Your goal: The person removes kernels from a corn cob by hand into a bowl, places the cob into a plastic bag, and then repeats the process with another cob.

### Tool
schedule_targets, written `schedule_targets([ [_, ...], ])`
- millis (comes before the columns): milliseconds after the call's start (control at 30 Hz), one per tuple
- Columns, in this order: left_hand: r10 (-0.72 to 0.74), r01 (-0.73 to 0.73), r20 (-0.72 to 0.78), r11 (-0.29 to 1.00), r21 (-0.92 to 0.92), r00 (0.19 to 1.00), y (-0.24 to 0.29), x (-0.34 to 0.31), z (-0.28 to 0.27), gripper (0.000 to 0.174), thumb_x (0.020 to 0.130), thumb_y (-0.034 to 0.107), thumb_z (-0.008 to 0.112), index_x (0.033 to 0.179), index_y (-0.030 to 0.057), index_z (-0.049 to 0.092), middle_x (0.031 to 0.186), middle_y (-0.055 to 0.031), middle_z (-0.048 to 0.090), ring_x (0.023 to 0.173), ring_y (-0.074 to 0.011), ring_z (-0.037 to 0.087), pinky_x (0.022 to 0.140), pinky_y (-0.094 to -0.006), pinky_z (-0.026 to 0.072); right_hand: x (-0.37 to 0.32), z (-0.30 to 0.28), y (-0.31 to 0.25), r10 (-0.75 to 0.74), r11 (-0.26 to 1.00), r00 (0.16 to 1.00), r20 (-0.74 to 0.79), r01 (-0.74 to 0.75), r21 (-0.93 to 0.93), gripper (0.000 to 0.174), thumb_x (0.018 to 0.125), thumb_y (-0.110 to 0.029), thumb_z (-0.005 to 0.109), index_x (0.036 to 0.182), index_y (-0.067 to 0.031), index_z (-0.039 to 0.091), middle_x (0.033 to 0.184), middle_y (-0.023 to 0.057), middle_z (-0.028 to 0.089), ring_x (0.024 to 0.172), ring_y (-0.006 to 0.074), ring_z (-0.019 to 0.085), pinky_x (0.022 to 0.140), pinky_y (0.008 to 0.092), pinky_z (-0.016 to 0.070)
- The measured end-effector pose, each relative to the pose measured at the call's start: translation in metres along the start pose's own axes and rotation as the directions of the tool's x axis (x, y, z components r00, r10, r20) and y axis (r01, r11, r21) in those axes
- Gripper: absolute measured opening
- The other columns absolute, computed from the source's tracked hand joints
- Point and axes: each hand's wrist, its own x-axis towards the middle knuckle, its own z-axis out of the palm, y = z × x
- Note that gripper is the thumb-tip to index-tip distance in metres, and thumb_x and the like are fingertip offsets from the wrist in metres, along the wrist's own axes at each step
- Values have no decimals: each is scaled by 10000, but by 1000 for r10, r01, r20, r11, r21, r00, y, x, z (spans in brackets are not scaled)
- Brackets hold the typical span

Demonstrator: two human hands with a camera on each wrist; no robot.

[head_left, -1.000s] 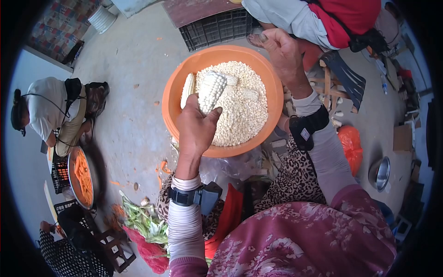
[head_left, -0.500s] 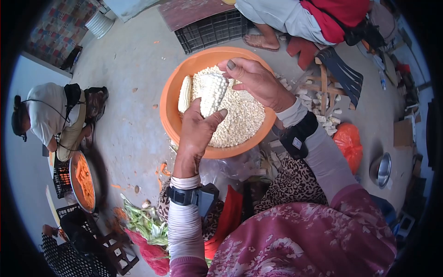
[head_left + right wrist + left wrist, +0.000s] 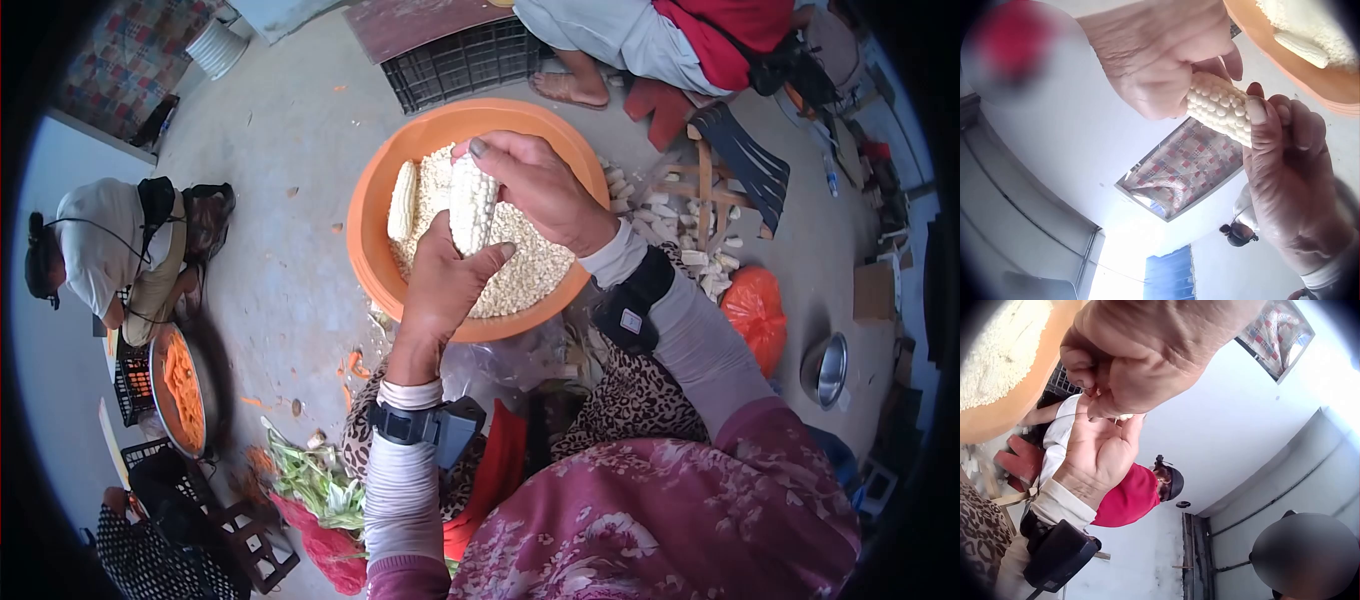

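Centre frame: we clasp a corn cob, kernels mostly on, above the orange bowl, left hand and right hand each in a closed grip on it; heaped loose kernels suggest shelling well advanced, with a second cob waiting in the bowl.

One round orange plastic basin, two white kernel-covered corn cobs in view, one shiny steel bowl.

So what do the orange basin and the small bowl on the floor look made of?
Orange basin: probably plastic, going by its even, solid orange colour and smooth wall with a dull sheen. Small bowl: looks like metal, likely steel, since it is grey and shiny with bright reflections inside.
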Motion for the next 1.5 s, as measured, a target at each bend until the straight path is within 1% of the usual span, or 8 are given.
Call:
schedule_targets([
  [233, 33, -25, -38, 982, 188, 999, -11, 2, -8, 190, 831, 53, 618, 986, -12, 529, 712, 10, 532, 625, -55, 471, 552, -216, 399, 13, -3, 2, -65, 989, 974, -215, 92, 120, 305, 918, -295, 517, 978, -3, 582, 764, -12, 550, 648, 37, 495, 562, 201, 408],
  [367, 17, -3, -102, 991, 136, 995, -3, -1, -15, 74, 892, 72, 526, 896, 0, 543, 613, 35, 472, 539, -39, 413, 484, -202, 339, 14, -12, 2, -24, 990, 983, -182, 49, 136, 388, 952, -290, 474, 1107, 63, 514, 954, 67, 567, 883, 110, 554, 796, 264, 454],
  [567, 20, -44, -343, 997, -62, 939, 9, -3, -20, 214, 939, 239, 504, 869, 49, 572, 587, 42, 444, 491, -40, 372, 434, -178, 266, 13, -5, 1, -15, 986, 986, -169, 43, 161, 379, 951, -281, 479, 1095, 66, 522, 946, 67, 570, 876, 112, 557, 784, 268, 461],
  [733, -72, 75, -175, 997, 9, 982, 11, -4, -13, 428, 917, 467, 484, 798, 65, 565, 584, 29, 473, 494, -61, 402, 453, -201, 304, 15, -5, 3, -18, 989, 987, -159, 41, 140, 369, 948, -287, 484, 1082, 53, 529, 924, 57, 570, 845, 96, 552, 747, 257, 464],
  [1033, 287, -210, -102, 861, 463, 952, 5, -4, -6, 379, 915, 266, 553, 671, -24, 535, 507, -78, 436, 481, -142, 371, 481, -305, 368, 18, -1, 3, -79, 995, 963, -257, 93, 41, 293, 916, -276, 527, 918, 12, 581, 719, -11, 532, 645, 33, 469, 548, 201, 384],
  [1233, 242, -173, -44, 796, 580, 969, 10, -7, -3, 388, 925, 250, 526, 660, -34, 513, 534, -168, 425, 471, -239, 369, 487, -343, 372, 17, -5, 4, -79, 986, 977, -199, 48, -158, 334, 937, -274, 511, 1052, 37, 548, 912, 33, 587, 813, 60, 543, 732, 220, 447],
  [1367, 386, -279, -95, 795, 539, 918, 7, -4, -6, 373, 946, 254, 507, 679, -5, 533, 542, -13, 417, 518, -80, 361, 482, -251, 329, 16, -6, 6, -61, 976, 983, -173, 22, -218, 331, 942, -262, 501, 1073, 39, 541, 927, 27, 582, 844, 58, 535, 754, 215, 440],
  [1500, 284, -309, -403, 951, 3, 870, 9, -1, -29, 270, 938, 204, 516, 721, 46, 544, 563, 9, 435, 515, -73, 399, 473, -221, 329, 15, -8, 10, -18, 990, 995, -102, 3, -142, 329, 949, -256, 488, 1105, 31, 529, 961, 19, 571, 883, 53, 522, 764, 210, 434],
])
